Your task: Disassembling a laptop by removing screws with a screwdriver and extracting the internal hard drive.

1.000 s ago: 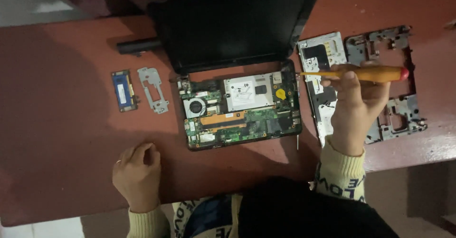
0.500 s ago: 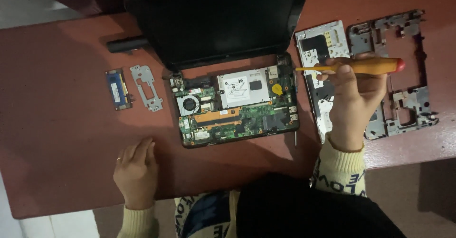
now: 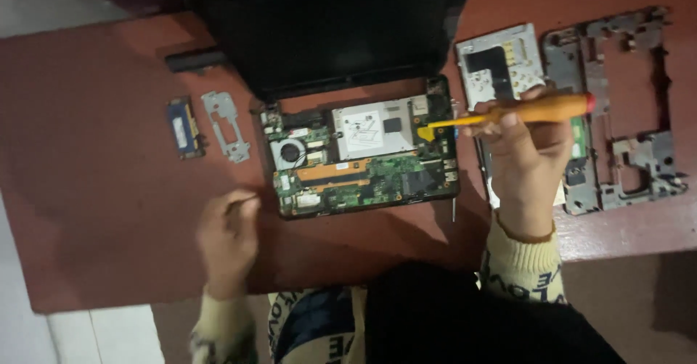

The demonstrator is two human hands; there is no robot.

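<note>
An opened small laptop (image 3: 359, 153) lies on a reddish-brown table (image 3: 94, 211), its green circuit board, fan and silver drive plate bare, its dark screen tilted back. My right hand (image 3: 526, 157) grips an orange-handled screwdriver (image 3: 508, 111) held level, its tip pointing left over the laptop's right edge. My left hand (image 3: 226, 239) rests on the table just left of the laptop's front corner, fingers loosely curled, pinching something small that I cannot make out.
A memory module (image 3: 183, 128) and a small metal bracket (image 3: 226, 126) lie left of the laptop. A black bar-shaped part (image 3: 194, 60) sits behind them. A removed metal panel (image 3: 501, 63) and a grey plastic frame (image 3: 617, 110) lie to the right.
The view has shifted and drawn closer. My right hand has moved the screwdriver tip left, closer to the laptop's right edge. My left hand has edged toward the laptop's front corner.
</note>
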